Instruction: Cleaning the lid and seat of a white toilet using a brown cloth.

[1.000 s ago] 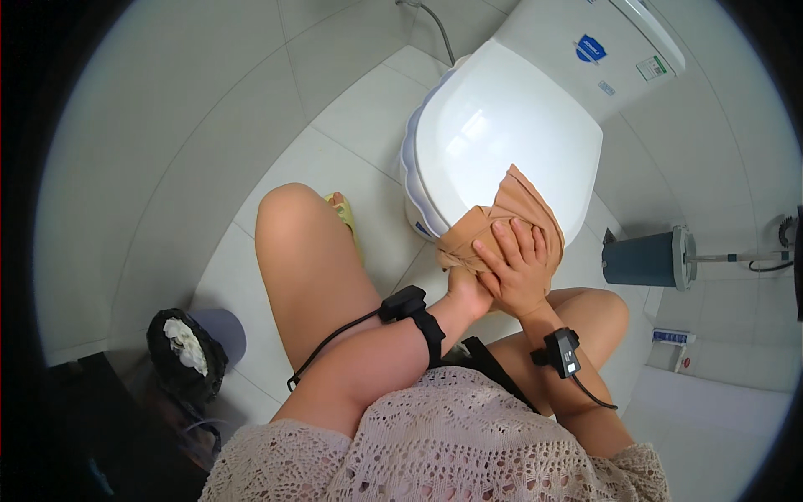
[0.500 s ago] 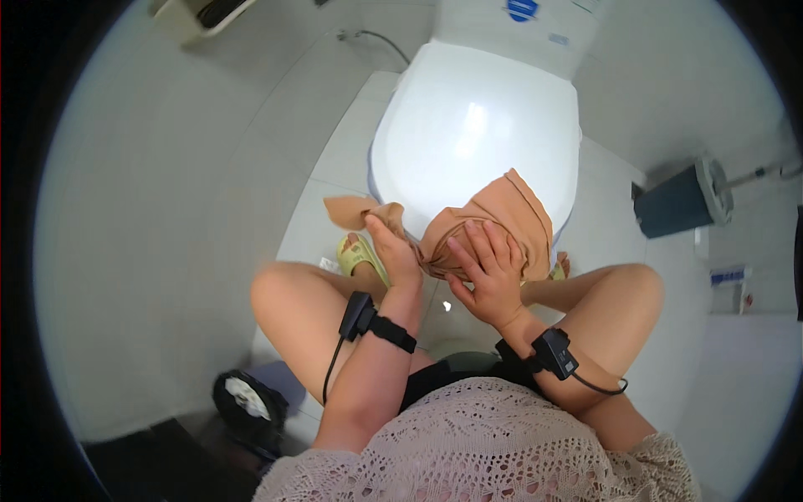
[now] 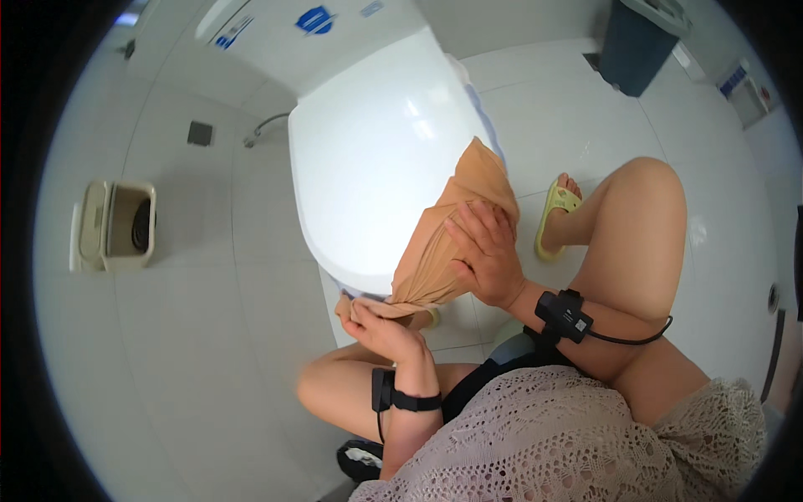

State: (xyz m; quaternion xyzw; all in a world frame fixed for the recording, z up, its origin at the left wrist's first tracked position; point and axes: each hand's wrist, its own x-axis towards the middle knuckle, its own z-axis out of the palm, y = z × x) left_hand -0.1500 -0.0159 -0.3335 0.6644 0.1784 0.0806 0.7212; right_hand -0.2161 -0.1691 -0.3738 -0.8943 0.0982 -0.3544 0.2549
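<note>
An orange-tan cloth (image 3: 452, 222) lies bunched and creased over the front right edge of the closed white toilet lid (image 3: 368, 167). My left hand (image 3: 381, 330) is closed on the gathered lower end of the cloth, just off the front of the lid. My right hand (image 3: 489, 259) rests on the wider part of the cloth, fingers stretched out and the thumb apart. Under the right palm the cloth is hidden. A black strapped device sits on each forearm.
Behind the lid rises the white toilet tank (image 3: 293, 38). A beige wall-mounted box (image 3: 117, 226) is at the left. At the far right stands a dark grey bin (image 3: 640, 46). A black-lined bin (image 3: 358, 460) is near my left elbow. My bare knees flank my arms.
My view has turned, so the toilet sits farther left. The cloth's tail end, loose beyond my left hand before, is now bunched at its fingers. My right hand stays on the cloth.
</note>
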